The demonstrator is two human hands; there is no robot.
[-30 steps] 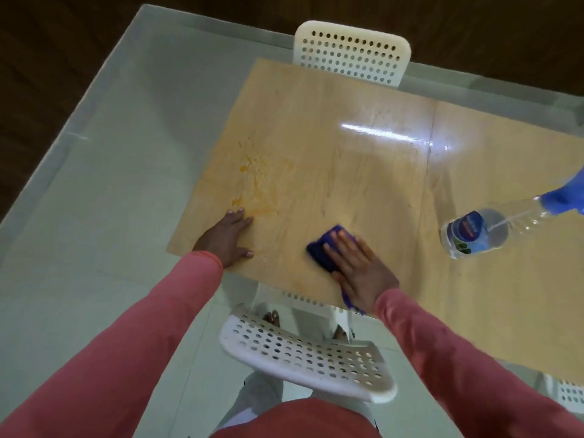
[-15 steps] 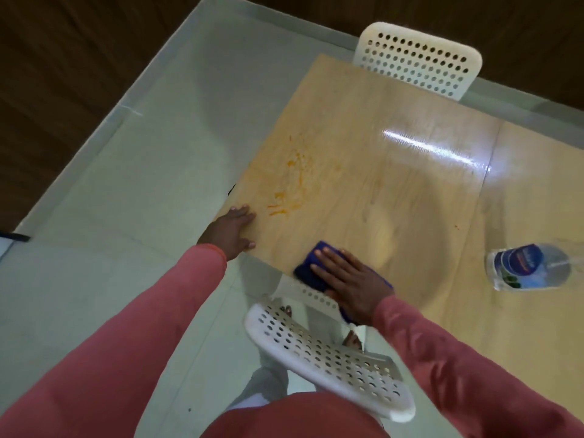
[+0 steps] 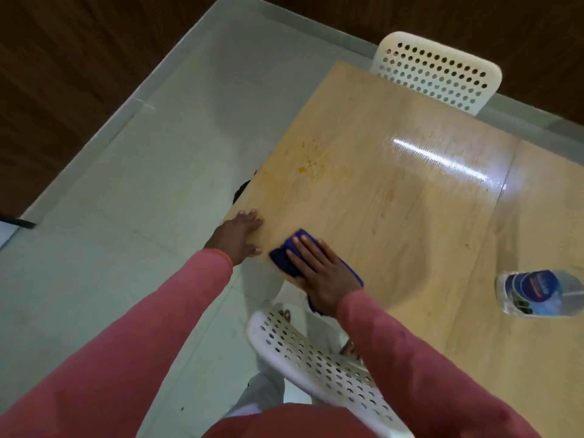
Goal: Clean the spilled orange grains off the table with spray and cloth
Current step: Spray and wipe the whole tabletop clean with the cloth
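Wooden table (image 3: 395, 191): right hand (image 3: 319, 273) presses blue cloth (image 3: 284, 257) flat

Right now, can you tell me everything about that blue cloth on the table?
The cloth is dark blue, soft-looking and bunched up, so its full shape is hidden. It lies flat on the light wooden table at the near edge, close to the corner, with a bit hanging over the edge. The right hand presses down on it with straight fingers, covering most of it. The left hand rests on the table beside it, not touching it. The orange grains lie farther away.
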